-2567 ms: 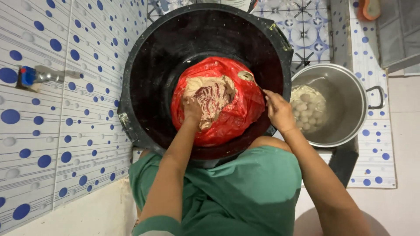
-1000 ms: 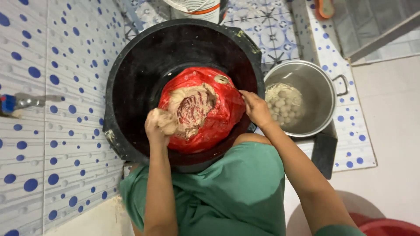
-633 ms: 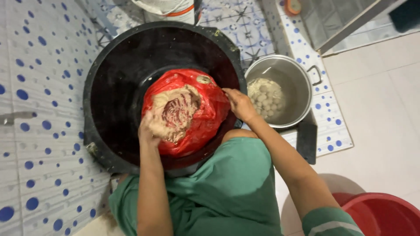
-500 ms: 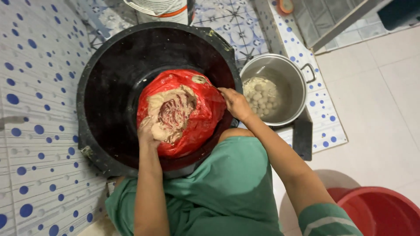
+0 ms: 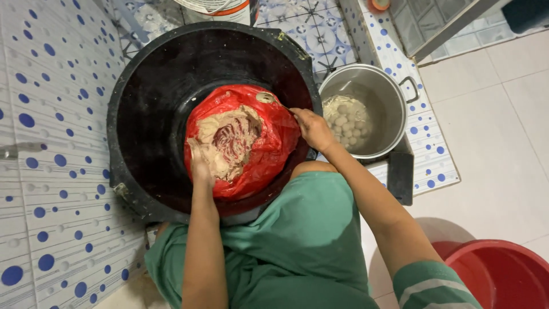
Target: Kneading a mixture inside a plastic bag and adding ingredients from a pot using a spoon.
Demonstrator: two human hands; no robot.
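Observation:
A big black tub stands on the tiled floor in front of me. Inside it lies a red plastic bag full of beige-pink paste. My left hand is sunk in the paste at the bag's near left side, fingers smeared and closed on a lump of it. My right hand grips a spoon, whose bowl rests at the bag's right rim. A steel pot to the right holds several pale balls in water.
A red bucket sits at the lower right. A dark board lies under the pot. A white container stands behind the tub. Blue-dotted wall tiles run along the left. My green-clad knees fill the foreground.
The view has swung right, bringing the red bucket in. My left hand has gone from the bag's left edge down into the paste; my right hand stays at the bag's right rim.

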